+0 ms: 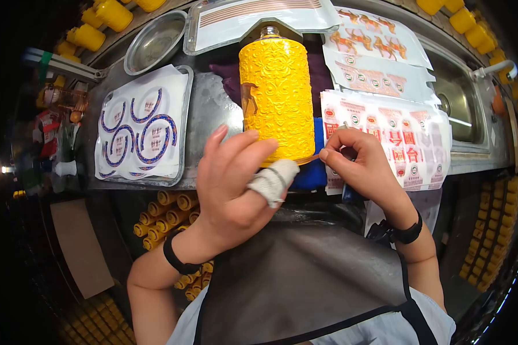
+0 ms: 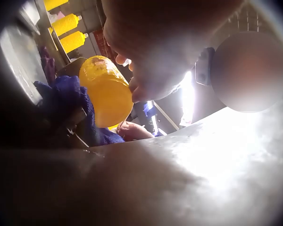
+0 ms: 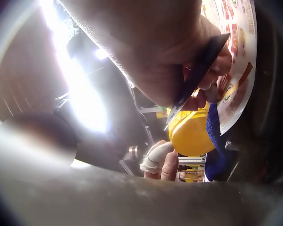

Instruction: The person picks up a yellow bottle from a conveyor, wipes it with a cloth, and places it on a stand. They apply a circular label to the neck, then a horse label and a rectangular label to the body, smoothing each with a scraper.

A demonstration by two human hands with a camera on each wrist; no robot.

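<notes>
A yellow embossed bottle (image 1: 277,92) lies on its side, its neck away from me and its round base facing me. Fingers of my left hand (image 1: 230,190) reach over the bottle's lower left side, and the thumb, in a white wrap (image 1: 275,181), is at the base edge. Beside the base on the right, my right hand (image 1: 362,164) pinches a thin brown decal strip (image 1: 311,158) that reaches the bottle's edge. A dark, pointed, flat tool (image 3: 198,77) is also tucked in the right hand. Blue cloth (image 2: 87,110) lies beneath the bottle.
Printed decal sheets (image 1: 411,118) cover the right side of the bench. On the left are a tray of round blue-patterned decals (image 1: 181,123) and a metal bowl (image 1: 155,43). A tray with brown-striped sheets (image 1: 198,43) stands behind the bottle, a sink (image 1: 457,103) at right.
</notes>
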